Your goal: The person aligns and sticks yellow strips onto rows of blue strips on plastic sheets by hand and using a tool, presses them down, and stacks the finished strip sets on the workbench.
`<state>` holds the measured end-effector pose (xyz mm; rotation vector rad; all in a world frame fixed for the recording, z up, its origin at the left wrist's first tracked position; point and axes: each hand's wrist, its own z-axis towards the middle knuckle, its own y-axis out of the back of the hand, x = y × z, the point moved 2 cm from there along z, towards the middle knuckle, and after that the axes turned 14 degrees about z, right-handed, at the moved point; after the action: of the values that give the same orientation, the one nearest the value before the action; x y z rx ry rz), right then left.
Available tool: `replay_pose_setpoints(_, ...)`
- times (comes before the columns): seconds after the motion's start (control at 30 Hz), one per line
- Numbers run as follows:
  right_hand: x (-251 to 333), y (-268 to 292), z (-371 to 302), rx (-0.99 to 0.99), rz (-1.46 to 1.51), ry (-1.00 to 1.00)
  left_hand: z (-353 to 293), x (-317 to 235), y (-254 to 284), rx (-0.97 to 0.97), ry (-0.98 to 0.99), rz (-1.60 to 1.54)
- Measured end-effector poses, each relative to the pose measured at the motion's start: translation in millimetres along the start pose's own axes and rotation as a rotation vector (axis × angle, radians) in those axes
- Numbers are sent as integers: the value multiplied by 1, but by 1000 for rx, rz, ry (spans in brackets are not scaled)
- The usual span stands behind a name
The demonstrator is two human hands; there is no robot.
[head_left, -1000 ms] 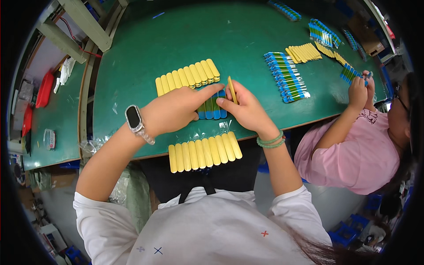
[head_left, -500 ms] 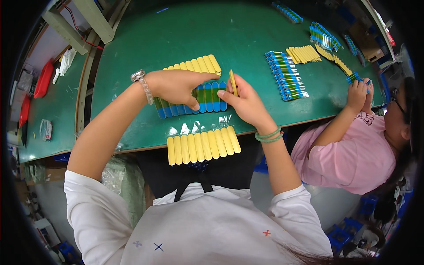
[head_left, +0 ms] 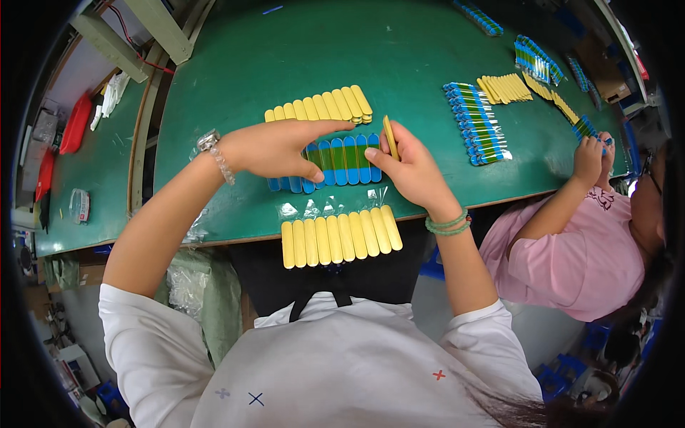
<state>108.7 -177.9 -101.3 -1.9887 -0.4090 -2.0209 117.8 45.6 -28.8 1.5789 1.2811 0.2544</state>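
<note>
A row of blue-and-green round-ended flat strips [head_left: 348,160], which look like nail files, lies on the green table in front of me. My left hand [head_left: 275,148] spreads over its left part, fingers straight and thumb apart, the thumb tip on the strips. At the row's right end, my right hand [head_left: 417,171] pinches a yellow nail file [head_left: 390,138], held upright and nearly edge-on. Its thumb tip is over the last blue-and-green strip. Behind lies a stack of yellow nail files [head_left: 328,105], partly hidden by my left hand. Nearer me, another yellow row [head_left: 341,237] hangs over the table edge, clear film behind it.
To the right lie a stack of blue-and-green strips [head_left: 474,123] and fanned yellow strips [head_left: 505,88]. Further right, a co-worker in pink [head_left: 564,257] handles similar strips. A metal post [head_left: 158,28] stands at the left, and a bag of clear film [head_left: 189,292] sits below the edge.
The whole view has shifted slightly, with the table things moving right in the picture. My left hand has slid a little left along the row, uncovering more strips. My right hand keeps its pinch.
</note>
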Motion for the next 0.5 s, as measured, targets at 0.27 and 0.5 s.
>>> replay_pose_setpoints(0.27, -2, -3, -2, -7, 0, 4, -12, -2, -7, -88, -18, -106)
replay_pose_setpoints(0.5, 6, -2, -6, -13, -33, -2, -14, -2, -4, -40, -1, -185)
